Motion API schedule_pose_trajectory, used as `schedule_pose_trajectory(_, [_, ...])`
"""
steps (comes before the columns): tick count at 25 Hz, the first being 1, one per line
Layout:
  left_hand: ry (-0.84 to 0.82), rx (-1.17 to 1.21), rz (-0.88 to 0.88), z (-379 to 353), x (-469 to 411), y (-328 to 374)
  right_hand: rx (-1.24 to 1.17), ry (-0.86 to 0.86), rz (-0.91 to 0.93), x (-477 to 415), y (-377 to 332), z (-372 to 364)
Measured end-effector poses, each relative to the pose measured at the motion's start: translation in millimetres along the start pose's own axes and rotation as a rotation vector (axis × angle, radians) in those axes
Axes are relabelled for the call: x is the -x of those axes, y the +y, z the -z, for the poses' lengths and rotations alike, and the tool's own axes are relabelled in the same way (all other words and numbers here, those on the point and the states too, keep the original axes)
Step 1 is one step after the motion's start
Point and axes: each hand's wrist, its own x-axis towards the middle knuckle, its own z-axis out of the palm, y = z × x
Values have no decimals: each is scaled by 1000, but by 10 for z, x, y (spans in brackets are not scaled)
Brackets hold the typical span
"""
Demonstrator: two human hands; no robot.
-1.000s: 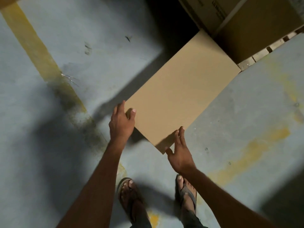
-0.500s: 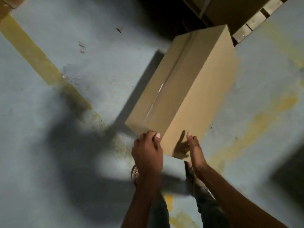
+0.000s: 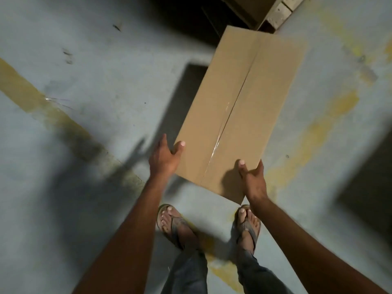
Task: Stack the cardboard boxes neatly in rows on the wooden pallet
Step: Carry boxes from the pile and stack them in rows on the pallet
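As the box [image 3: 239,98] finishes its roll, the taped seam [image 3: 230,115] now faces up. A second ago only a plain face showed, and half a second ago it was balanced on an edge with two faces in view. And look at the hands, they've shifted too! The left grip [image 3: 164,158] has slid out to the near left corner, thumb hooked over the top and fingers along the side. The right grip [image 3: 252,179] has hold of the near right corner, thumb on top and fingers wrapped round the edge. So both are closed onto the box, one at each near corner, where before they sat close together at one end.

Where is it? It lies long-ways out from the feet, over the floor [image 3: 84,85], its far end pointing at the pallet [image 3: 277,9], which peeks in at the top edge. Whether it has left the floor, I cannot tell.

What does that mean? My read: the turning-over is done, the two-handed hold is square, and the carry to the pallet can begin. No placing yet.
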Motion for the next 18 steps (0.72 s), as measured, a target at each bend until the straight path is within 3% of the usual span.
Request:
schedule_pose_trajectory(2, [-156, -23, 23, -37, -39, 89, -34, -28, -36, -67, 124, 151])
schedule_pose_trajectory(5, [-29, 63, -10, 44, 224, 388, -99, -58, -45, 4, -15, 482])
schedule_pose_trajectory(8, [-41, 187, -33, 403, 711, 1046, -148, -103, -26, 272, -441, 1012])
schedule_pose_trajectory(13, [-107, -40, -22, 1159, 1847, 2335, -148, -173, -70, 1040, -1543, 2069])
schedule_pose_trajectory(18, [-124, -103, -50, 1674, 3123, 3012, -76, -261, -36, 2026, -2136, 3158])
